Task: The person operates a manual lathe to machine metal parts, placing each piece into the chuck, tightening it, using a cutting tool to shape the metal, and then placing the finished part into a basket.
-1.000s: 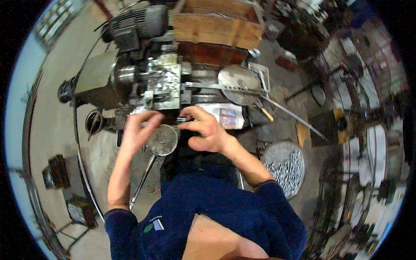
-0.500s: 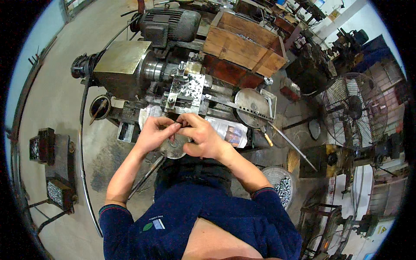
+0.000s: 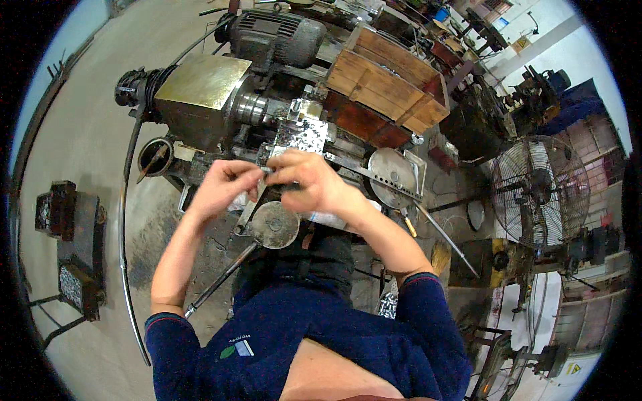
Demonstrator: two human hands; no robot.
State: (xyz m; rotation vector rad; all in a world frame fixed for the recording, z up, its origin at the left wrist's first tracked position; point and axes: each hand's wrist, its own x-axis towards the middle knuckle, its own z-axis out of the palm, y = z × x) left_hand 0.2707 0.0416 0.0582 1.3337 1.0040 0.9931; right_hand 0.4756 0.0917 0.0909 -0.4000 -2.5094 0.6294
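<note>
Both my hands are raised close together in front of the lathe-like machine, near its bright metal tool slide point(image 3: 302, 136). My left hand point(image 3: 226, 188) is closed in a pinch of thumb and forefinger, with a tiny pale bit showing at the fingertips. Facing it, my right hand point(image 3: 313, 182) has its fingers curled and is blurred by motion; something dark shows under them, too small to name. Below the hands is a round grey metal disc point(image 3: 275, 225), and a metal bar point(image 3: 221, 279) slants down to the left from it.
Beyond the slide are a gold-topped headstock point(image 3: 200, 83), a motor point(image 3: 277, 39) and a wooden crate point(image 3: 384, 80). On the right stand a round plate point(image 3: 392, 175), a long rod point(image 3: 447, 235) and a large fan point(image 3: 540, 190). Bins of small parts point(image 3: 72, 284) sit at left.
My hands have moved up and slightly apart, toward the tool slide. The round disc beneath them is now uncovered. The whole view has shifted a little.
</note>
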